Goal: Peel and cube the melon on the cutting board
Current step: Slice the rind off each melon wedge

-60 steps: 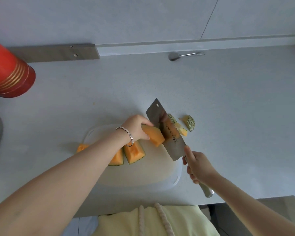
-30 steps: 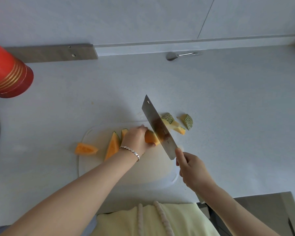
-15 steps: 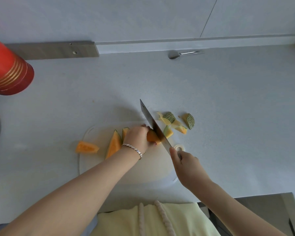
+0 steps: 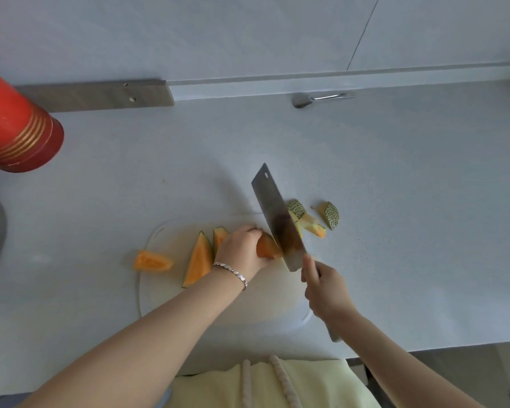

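The melon piece (image 4: 266,248) now in work lies on the cutting board (image 4: 277,298), near the board's far right corner. The left hand (image 4: 242,248) covers it from above, its grip closed round the piece, so only the orange right end shows. The right hand (image 4: 324,287) has its grip closed round the handle of the cleaver (image 4: 277,219), with the forefinger stretched toward the blade.

The blade runs slanting, its tip toward the far edge of the bench (image 4: 395,187) and its heel toward the near right. The piece lies directly left of the blade and its free end touches the blade's face. I cannot tell if the edge is already in the flesh. The long axis of the piece seems to go across the blade. The left hand is much the nearer one, and its fingertips are just beside the steel, so I judge the next cut must fall on the free end only.

Two unpeeled wedges (image 4: 199,260) wait on the board to the left of the hand. One chunk (image 4: 152,260) lies off the board's left edge. Rind scraps (image 4: 331,214) lie on the bench behind the blade.
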